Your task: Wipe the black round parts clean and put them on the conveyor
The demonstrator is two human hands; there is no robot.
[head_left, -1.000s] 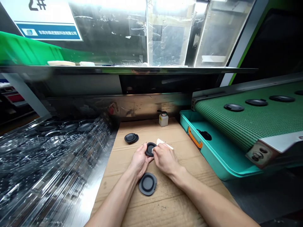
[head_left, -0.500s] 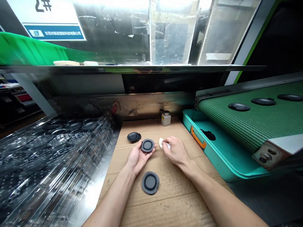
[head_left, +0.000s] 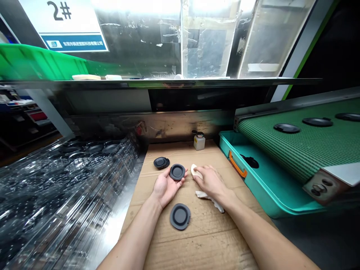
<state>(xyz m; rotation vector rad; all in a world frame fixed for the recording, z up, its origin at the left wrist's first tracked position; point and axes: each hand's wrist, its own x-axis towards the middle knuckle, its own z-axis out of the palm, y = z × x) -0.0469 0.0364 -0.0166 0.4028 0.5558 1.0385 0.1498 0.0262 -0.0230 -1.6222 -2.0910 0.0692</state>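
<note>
Atop flattened cardboard [head_left: 213,243] — black discs [head_left: 180,216], a bottle [head_left: 199,143] — green conveyor [head_left: 298,150] alongside.

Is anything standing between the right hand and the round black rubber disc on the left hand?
Yes, only the crumpled white cloth under the fingertips of the right hand. Its bunched end lies in the gap, just apart from the round black rubber disc resting on the left hand.

Rubber discs [head_left: 180,216] on cardbd [head_left: 208,240], belt [head_left: 281,153] to R
</note>
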